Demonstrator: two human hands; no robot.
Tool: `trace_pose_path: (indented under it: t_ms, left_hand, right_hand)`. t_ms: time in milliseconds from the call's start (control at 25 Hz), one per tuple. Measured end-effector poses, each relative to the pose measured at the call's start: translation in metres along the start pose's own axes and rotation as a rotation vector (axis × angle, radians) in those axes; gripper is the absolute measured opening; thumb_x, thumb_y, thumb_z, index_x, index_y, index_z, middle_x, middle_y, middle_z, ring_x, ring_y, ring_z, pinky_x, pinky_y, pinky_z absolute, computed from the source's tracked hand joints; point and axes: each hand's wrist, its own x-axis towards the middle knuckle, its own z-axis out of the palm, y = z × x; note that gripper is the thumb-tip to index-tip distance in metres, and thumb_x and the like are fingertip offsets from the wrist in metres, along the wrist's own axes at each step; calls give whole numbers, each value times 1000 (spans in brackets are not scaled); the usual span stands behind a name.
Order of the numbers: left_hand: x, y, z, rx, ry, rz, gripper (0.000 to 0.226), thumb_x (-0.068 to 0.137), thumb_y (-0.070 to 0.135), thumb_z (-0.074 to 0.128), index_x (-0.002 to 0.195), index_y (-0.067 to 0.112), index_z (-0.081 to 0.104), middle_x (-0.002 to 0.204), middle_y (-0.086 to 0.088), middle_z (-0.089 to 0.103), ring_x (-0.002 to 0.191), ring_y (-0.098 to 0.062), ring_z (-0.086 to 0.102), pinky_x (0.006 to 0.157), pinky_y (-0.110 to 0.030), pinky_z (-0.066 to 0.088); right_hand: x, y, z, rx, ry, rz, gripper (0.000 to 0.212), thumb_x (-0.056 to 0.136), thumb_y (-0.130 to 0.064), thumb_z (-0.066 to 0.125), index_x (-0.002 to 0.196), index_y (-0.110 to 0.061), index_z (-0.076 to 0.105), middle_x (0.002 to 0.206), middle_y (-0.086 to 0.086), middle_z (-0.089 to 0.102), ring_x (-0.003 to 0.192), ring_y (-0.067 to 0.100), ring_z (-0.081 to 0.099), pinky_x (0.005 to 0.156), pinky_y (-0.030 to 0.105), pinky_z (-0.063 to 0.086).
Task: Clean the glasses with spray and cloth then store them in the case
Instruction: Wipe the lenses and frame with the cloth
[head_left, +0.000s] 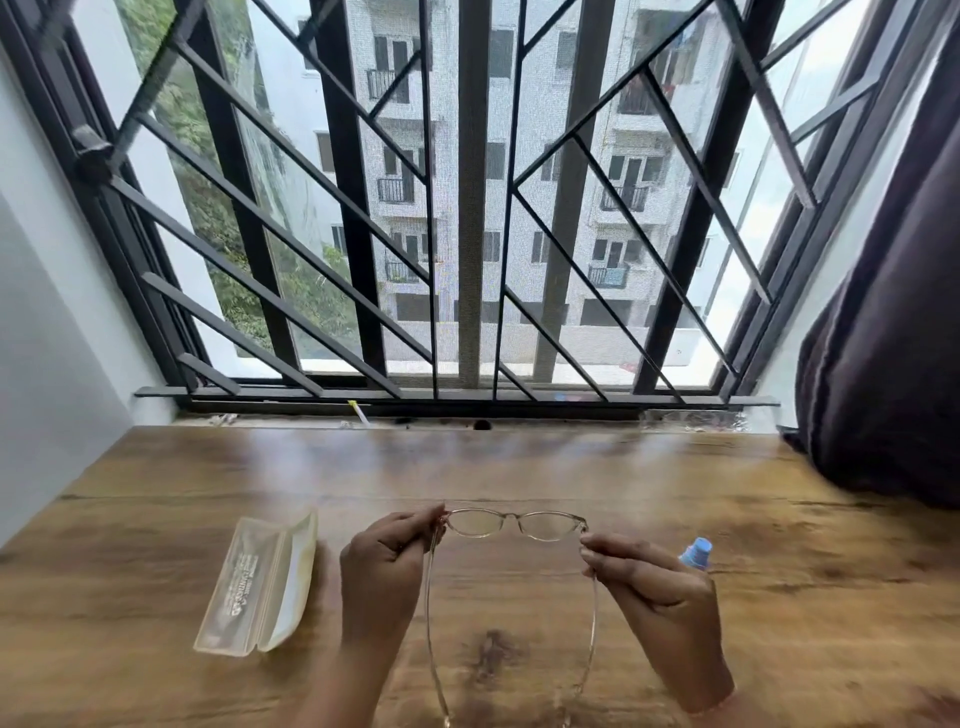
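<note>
**Holding glasses by the hinges; spray not yet taken up**

Nearest the person, the two open temples run back toward the body, clear of the counter (519, 467). The left hand (382, 571) and right hand (654, 592) each pinch a temple at the hinge, fingers (421, 525) curled narrow round the thin arm. The glasses (513, 516) hang between the hands above the counter, lenses facing away.

Assessment: the step appears to be presenting the lenses for spraying. Grip is sound, as no fingertip touches a lens; this should be maintained. One hand must come free. The spray bottle (697, 552) stands just behind the right hand, so that hand is best placed to take it, while the left keeps its hinge pinch and holds the frame level.

The case (254, 582) lies open to the left, well apart from the bottle. A pale fold inside may be the cloth; this cannot be confirmed. Beyond are a window grille (467, 208) and a curtain (883, 364).
</note>
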Motion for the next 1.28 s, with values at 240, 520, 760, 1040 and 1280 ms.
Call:
trace_pose_path:
  t_ms: [240,520,760,1040,1280]
  left_hand:
    - [-9,5,0,14,-47,-43,52,73,-6,71,78,45,72,85,7,74,87,-10,69,82,-27,54]
    - [-10,26,-3,167,13,340,26,63,-8,76,80,11,75,81,15,71,76,5,66,69,-9,50]
    - [-5,55,-5,132,114,478,24,64,-2,66,70,20,71,80,25,68,72,3,66,66,-12,50]
    - [-11,62,-7,92,145,470,18,65,1,66,71,17,72,84,17,69,71,-1,67,66,-17,52]
    - [-13,65,-8,97,123,506,19,66,1,69,71,20,71,83,16,69,72,-2,67,65,-23,54]
  right_hand:
    - [-5,1,1,-40,38,50,12,66,-1,72,77,-5,76,90,-6,73,80,11,70,73,20,55]
    - [6,-28,-1,76,164,54,15,75,-12,71,86,-23,75,84,-8,73,70,15,68,66,22,54]
    - [29,-53,5,279,364,130,30,63,6,73,86,-14,74,84,-3,75,77,15,69,70,23,54]
    - [28,-67,7,339,431,149,30,63,3,69,76,-23,76,76,-4,75,73,16,68,73,23,51]
    - [28,-81,3,207,412,33,14,68,-14,69,78,-22,75,81,-8,74,74,15,68,70,20,52]
